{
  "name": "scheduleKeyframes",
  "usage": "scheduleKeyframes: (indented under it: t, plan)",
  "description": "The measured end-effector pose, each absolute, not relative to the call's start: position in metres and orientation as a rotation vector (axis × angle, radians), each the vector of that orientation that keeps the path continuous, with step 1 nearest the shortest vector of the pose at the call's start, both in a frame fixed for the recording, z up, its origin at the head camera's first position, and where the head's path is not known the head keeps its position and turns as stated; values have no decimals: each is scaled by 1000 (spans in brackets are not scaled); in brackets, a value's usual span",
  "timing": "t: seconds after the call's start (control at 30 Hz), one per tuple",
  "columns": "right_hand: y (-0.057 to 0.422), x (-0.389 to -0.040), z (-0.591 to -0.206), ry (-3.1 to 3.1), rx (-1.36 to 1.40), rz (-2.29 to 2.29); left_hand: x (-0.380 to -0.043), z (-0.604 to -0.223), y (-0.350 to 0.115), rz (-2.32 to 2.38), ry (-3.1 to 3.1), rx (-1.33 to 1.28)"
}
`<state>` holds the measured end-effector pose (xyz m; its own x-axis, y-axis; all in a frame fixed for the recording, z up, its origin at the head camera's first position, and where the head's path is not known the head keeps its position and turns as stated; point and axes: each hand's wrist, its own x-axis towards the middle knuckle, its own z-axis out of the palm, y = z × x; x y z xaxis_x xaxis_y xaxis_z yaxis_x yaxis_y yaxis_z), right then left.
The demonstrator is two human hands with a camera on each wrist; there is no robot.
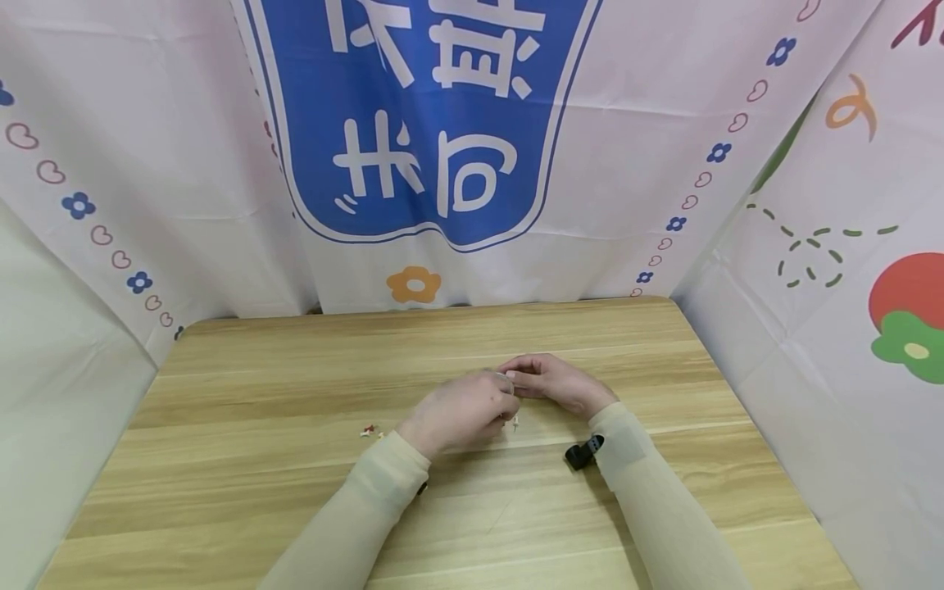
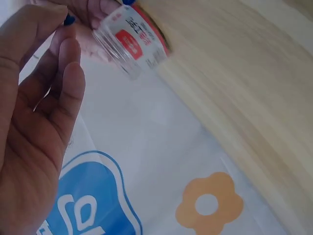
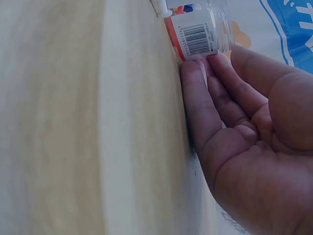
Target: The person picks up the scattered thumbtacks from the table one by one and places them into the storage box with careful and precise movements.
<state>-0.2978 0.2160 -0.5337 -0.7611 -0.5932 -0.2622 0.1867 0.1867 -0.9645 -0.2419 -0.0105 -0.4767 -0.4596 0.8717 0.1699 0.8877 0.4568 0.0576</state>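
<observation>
In the left wrist view my left hand [image 2: 36,112] pinches a small blue push pin [image 2: 69,19] between thumb and fingertips. A clear jar [image 2: 134,41] with a red-and-white label stands just beyond it. My right hand [image 3: 244,127] holds this jar low on its side, the barcode [image 3: 198,40] facing the right wrist camera. Coloured pieces [image 3: 187,9] show through the jar's wall. From above, my left hand [image 1: 460,410] is close to my right hand [image 1: 556,383], largely covering the jar. A white push pin [image 1: 515,423] lies on the table beside my left fingers.
Several small red, white and yellow pieces [image 1: 368,430] lie on the wooden table [image 1: 258,492] left of my left wrist. A black device [image 1: 584,452] sits at my right cuff. Printed cloth [image 1: 605,205] hangs along the table's far edge.
</observation>
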Motion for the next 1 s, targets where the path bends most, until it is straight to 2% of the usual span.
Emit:
scheduleKeyframes:
  t: [0.47, 1.0]
  plan:
    - [216, -297, -532, 1830, -391, -1657, -256, -482, -26, -301, -2671, -1333]
    - [215, -298, -533, 1843, -366, -1652, -258, -481, -27, -218, -2716, -1287]
